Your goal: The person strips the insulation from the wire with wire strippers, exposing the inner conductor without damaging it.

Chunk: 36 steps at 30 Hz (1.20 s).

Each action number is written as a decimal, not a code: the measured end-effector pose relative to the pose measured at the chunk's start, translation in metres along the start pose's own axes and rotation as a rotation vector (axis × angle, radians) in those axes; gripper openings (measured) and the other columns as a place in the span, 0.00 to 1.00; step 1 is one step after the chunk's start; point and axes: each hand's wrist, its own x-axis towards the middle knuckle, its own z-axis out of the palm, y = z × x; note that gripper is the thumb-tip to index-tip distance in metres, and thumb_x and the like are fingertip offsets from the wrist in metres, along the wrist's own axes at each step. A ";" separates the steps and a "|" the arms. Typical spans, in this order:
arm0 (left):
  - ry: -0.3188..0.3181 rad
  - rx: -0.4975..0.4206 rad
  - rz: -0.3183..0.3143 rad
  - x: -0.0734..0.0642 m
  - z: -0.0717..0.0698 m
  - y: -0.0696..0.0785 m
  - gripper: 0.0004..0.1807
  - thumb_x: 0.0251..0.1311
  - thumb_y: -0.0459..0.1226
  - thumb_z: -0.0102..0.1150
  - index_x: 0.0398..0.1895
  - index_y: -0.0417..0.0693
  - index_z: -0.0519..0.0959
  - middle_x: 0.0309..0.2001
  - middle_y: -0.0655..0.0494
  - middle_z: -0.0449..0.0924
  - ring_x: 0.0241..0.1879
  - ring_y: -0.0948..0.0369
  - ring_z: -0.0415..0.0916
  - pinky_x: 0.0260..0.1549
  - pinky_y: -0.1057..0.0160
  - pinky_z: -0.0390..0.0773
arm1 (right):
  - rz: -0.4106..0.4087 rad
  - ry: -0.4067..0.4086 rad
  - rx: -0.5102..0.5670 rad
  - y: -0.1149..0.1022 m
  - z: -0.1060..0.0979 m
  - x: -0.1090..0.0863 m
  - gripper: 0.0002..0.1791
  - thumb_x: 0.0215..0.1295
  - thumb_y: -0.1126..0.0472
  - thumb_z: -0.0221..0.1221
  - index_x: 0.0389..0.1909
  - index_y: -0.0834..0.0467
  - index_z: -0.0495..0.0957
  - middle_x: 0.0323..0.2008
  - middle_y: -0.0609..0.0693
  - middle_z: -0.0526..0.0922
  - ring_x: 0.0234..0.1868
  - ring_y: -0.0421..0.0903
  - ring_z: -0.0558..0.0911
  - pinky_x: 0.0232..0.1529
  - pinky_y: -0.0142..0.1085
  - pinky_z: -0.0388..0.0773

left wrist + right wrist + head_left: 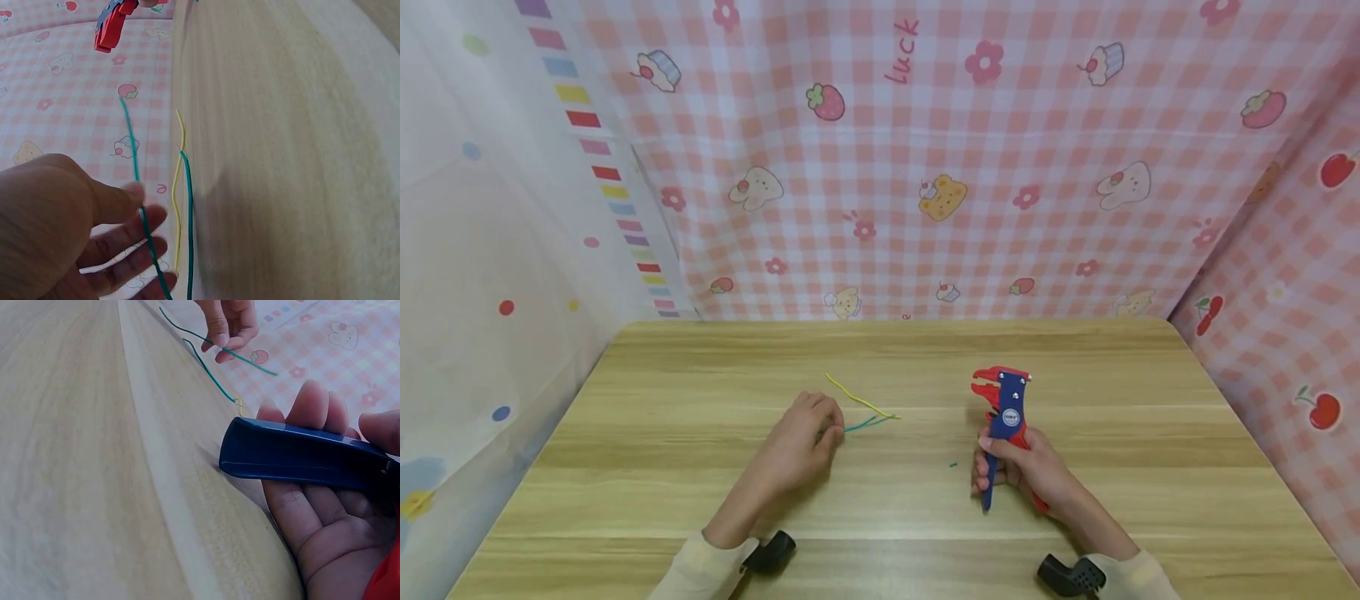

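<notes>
The left hand (801,442), lower left of the head view's centre, is pinching a green wire (133,147) between its fingers; the right hand (1037,471), lower right, is gripping a blue-and-red wire stripper (1009,421) with curled fingers. Just below centre, a second green wire (190,219) and a yellow wire (850,394) are lying on the worktop (887,517), a tiny green scrap (953,465) resting left of the stripper.

Tabletop (895,517) — wood; blue handle (294,453) — smooth

The counter (887,517) is overlooked from the head; closer, inward-facing views are taken from both wrists, sharing green wires (190,219).
</notes>
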 end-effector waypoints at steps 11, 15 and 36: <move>0.010 -0.090 0.099 0.002 0.001 0.003 0.06 0.68 0.27 0.60 0.35 0.47 0.77 0.32 0.57 0.80 0.34 0.65 0.74 0.36 0.66 0.78 | -0.005 -0.063 -0.017 -0.004 0.004 -0.001 0.11 0.81 0.60 0.49 0.52 0.65 0.67 0.33 0.50 0.85 0.35 0.46 0.88 0.48 0.46 0.87; 0.026 -0.111 0.154 0.003 0.000 0.004 0.05 0.67 0.26 0.61 0.37 0.43 0.80 0.34 0.53 0.84 0.36 0.63 0.79 0.37 0.65 0.81 | -0.008 -0.087 -0.033 -0.005 0.009 -0.001 0.11 0.82 0.61 0.48 0.53 0.65 0.67 0.35 0.50 0.85 0.36 0.47 0.88 0.48 0.45 0.87; 0.030 -0.229 0.164 0.002 -0.001 0.017 0.03 0.68 0.30 0.62 0.40 0.42 0.85 0.37 0.55 0.85 0.31 0.70 0.71 0.29 0.71 0.75 | -0.010 -0.140 -0.043 -0.004 0.023 0.000 0.11 0.81 0.63 0.48 0.54 0.67 0.67 0.35 0.51 0.85 0.35 0.45 0.88 0.48 0.42 0.87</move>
